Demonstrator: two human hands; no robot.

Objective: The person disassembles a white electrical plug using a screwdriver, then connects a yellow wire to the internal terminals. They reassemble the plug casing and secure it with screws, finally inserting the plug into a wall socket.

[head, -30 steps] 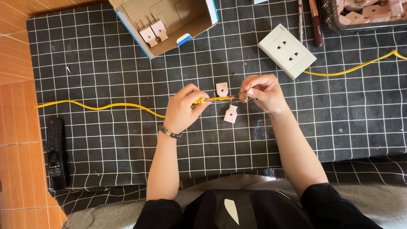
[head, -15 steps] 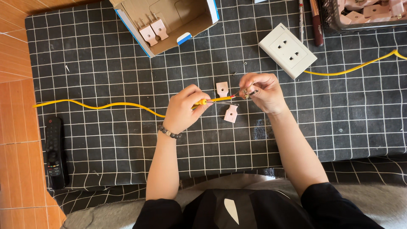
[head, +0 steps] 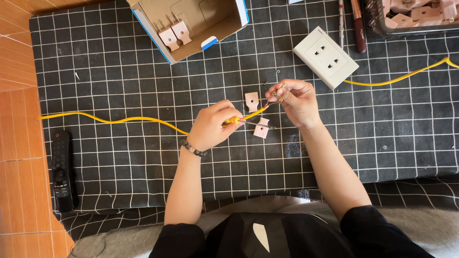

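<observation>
Almost nothing has shifted since the earlier frames: your hands hold the same spot at the middle of the frame, with only a slight change of finger angle at the wire end. Below them, the black grid-patterned mat covers the floor, with the open cardboard box at the upper middle and the white socket plate at the upper right. Running in from the left, the yellow cable reaches your left hand, whose grip is closed around a small yellow-handled tool and the cable. Your right hand pinches the stripped wire end between thumb and fingertips. Two pink plug pieces lie just beside both hands, so the work remains at that wire end.
</observation>
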